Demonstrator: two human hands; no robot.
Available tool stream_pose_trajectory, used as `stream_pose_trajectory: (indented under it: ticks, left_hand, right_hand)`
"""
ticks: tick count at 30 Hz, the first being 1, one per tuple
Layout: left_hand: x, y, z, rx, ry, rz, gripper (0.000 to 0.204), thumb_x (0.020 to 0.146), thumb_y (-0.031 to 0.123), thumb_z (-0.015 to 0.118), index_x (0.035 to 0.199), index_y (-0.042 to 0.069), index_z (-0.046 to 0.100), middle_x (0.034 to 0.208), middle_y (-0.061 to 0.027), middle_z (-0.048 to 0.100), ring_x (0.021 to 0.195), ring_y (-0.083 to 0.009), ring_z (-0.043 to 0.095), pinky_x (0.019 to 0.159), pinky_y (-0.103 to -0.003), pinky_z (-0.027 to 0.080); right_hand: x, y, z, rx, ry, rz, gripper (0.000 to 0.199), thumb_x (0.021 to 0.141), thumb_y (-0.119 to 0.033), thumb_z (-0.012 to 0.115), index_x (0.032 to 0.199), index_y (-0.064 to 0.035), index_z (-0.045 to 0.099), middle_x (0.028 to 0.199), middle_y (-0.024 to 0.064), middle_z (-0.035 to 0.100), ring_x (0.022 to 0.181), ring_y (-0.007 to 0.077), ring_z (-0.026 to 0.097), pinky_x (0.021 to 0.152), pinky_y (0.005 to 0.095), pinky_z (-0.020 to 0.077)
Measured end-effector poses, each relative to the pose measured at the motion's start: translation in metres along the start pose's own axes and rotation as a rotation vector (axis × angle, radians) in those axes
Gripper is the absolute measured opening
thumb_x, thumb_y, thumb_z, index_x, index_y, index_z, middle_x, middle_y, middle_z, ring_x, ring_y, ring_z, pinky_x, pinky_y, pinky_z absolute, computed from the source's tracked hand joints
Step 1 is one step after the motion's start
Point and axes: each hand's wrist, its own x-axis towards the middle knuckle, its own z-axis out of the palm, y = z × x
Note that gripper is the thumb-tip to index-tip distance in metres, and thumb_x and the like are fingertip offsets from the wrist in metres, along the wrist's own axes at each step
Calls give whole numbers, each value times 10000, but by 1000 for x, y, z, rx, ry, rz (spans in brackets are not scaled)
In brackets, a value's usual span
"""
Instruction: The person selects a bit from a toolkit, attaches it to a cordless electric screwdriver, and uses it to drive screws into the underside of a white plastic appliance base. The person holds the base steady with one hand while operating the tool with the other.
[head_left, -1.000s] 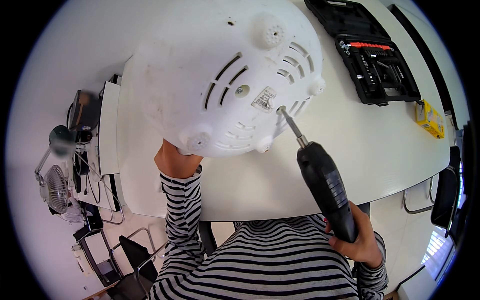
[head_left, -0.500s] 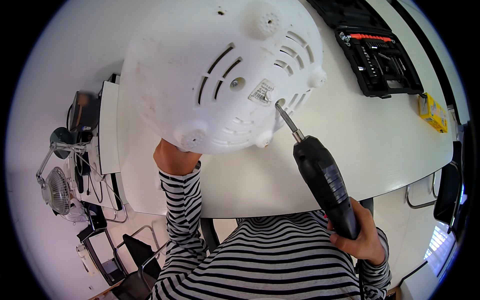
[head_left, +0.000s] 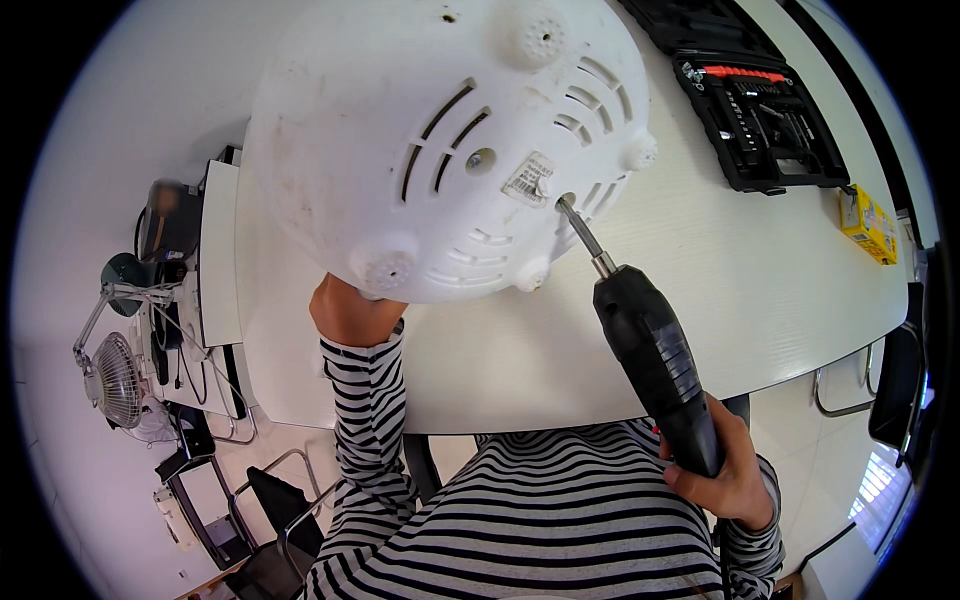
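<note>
At the far left, beyond the desk's edge, a small wire-caged fan [head_left: 112,378] stands on the floor among cables and a dark lamp-like object [head_left: 125,272], with a narrow white side table [head_left: 220,250] just beside the desk [head_left: 760,300]. Next comes the left hand [head_left: 350,312], its striped sleeve rising from the lower edge; it reaches under the near rim of a large white plastic appliance housing [head_left: 400,130] and props it up, tilted with its underside toward the camera. The fingers are hidden behind the shell, so how tightly the grip closes cannot be told. The housing fills the upper middle of the view, over the desk, showing curved vent slots, round feet and a small label near its centre. Just right of that label, the metal bit of a black electric screwdriver [head_left: 655,360] touches a hole in the underside. The right hand [head_left: 728,470] wraps its grip fully around the tool's lower handle. Further right, well apart from the housing, an open black tool case [head_left: 770,120] lies on the desk, and a small yellow box [head_left: 868,222] sits near the desk's right edge.
</note>
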Motion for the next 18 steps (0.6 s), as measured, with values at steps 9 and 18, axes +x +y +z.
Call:
stream_pose_trajectory:
  ticks: [9, 18]
  left_hand:
    - [0, 0, 0, 17, -3, 16, 526, 560, 316, 758, 991, 81, 570, 813, -75, 644, 684, -229, 631, 592, -304, 499]
    - [0, 2, 1, 33, 6, 0, 550, 551, 325, 763, 1001, 83, 560, 794, -73, 645, 665, -231, 631, 581, -310, 501]
  right_hand:
    - [-5, -6, 2, -41, 19, 20, 378, 594, -93, 652, 901, 41, 477, 575, 50, 476, 471, 117, 416, 459, 243, 341]
    - [-12, -27, 0, -21, 45, 174, 405, 617, -106, 664, 945, 56, 491, 570, 50, 463, 478, 130, 408, 469, 262, 336]
